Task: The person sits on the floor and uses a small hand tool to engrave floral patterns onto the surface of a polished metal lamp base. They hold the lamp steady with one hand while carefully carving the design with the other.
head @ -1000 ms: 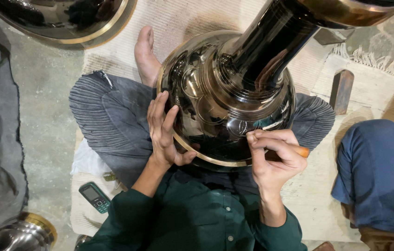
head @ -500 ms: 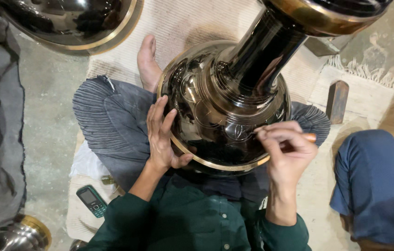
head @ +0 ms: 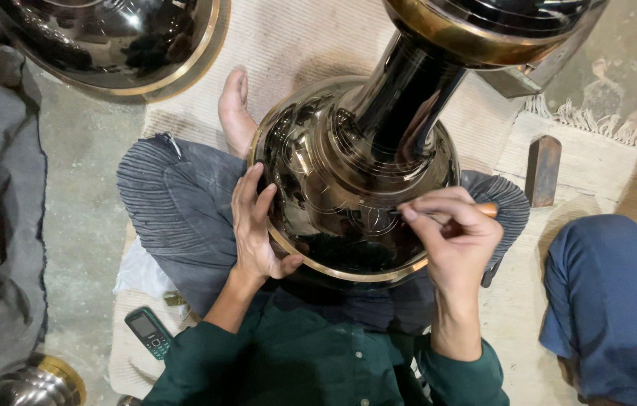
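Nearest the camera, the person's green sleeves lead out to 2 hands working on a large dark polished metal vessel (head: pixel 348 188) that rests tilted across the crossed legs, its brass-coloured rim facing the body. The left hand (head: pixel 254 229) lies spread and flat against the vessel's left flank, thumb hooked on the rim, bracing it and holding nothing else. The right hand (head: pixel 453 237) is pinched closed around a slim tool with an orange handle (head: pixel 486 210), its working end set against the curved shoulder where fine incised patterns show. The step in hand looks like engraving or tracing decoration on the surface; the next stroke seems to call for a steady brace from the left hand and a small turn of the vessel to bring fresh surface under the tool. The tool's tip is hidden behind the fingers, so its kind cannot be told, and the pattern is hard to read among the reflections. On the floor mat to the left lies a small mobile phone (head: pixel 149 333); to the right sits a dark wooden block (head: pixel 543 169) and another person's blue-clad knee (head: pixel 604 301). Farther off, the vessel's neck rises to a wide top (head: pixel 484 30) cut by the frame, and a second dark bowl (head: pixel 108 45) lies at the upper left, also cut off.
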